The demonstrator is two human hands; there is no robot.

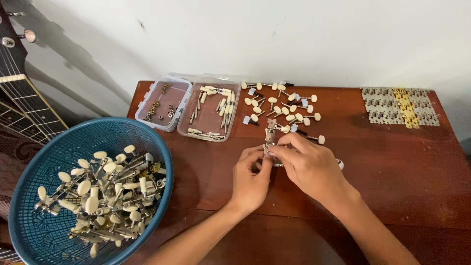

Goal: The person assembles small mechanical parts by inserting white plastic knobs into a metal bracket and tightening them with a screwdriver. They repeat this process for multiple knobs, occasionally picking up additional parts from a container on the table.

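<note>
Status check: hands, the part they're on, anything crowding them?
Left hand and right hand both gripping the tuner plate. Loose pegs lie just beyond. Basket off left, apart.

Blue basket (34,196) at left, heaped with finished tuner sets (105,196). Two clear trays: small one (163,103) holding bushings, larger one (210,110) holding posts. Metal plates (400,105) far right. Guitar neck (19,93) leaning at left edge.

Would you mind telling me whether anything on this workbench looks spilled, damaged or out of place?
Nothing looks spilled or damaged. Both hands, left hand and right hand, hold a metal tuner plate. Only oddity: the blue basket overhangs the table edge.
</note>
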